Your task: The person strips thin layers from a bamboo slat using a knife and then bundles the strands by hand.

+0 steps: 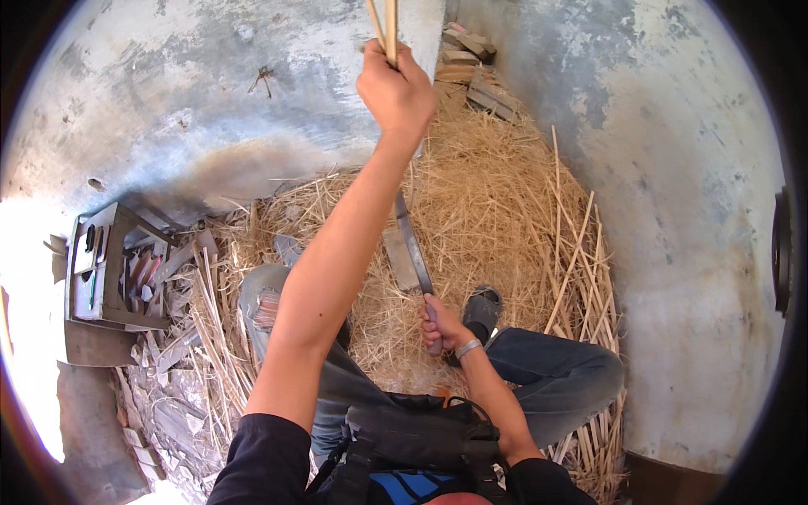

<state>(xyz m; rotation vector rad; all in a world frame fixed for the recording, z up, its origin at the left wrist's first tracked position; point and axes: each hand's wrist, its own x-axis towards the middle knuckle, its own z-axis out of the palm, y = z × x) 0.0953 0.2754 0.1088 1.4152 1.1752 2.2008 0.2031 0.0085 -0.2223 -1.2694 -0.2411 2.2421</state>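
My left hand [397, 94] is raised at the top of the head view, its fingers closed around pale split bamboo strips [390, 29] that run up out of the picture. Low in front of me, my right hand [446, 324] grips the handle of a long, narrow, dark-bladed knife [411, 240]. The blade points away from me, and my left forearm lies close beside its far end. Under and beside the blade is a flat, greyish wooden block [400, 259] on the straw-like shavings.
Bamboo shavings [480, 185] cover the floor between my legs. Longer strips [581, 269] lean along the right wall. A wooden stool-like frame [114, 269] with small tools stands at the left. Wood pieces [488, 88] are piled in the far corner. My sandalled foot [482, 310] is beside my right hand.
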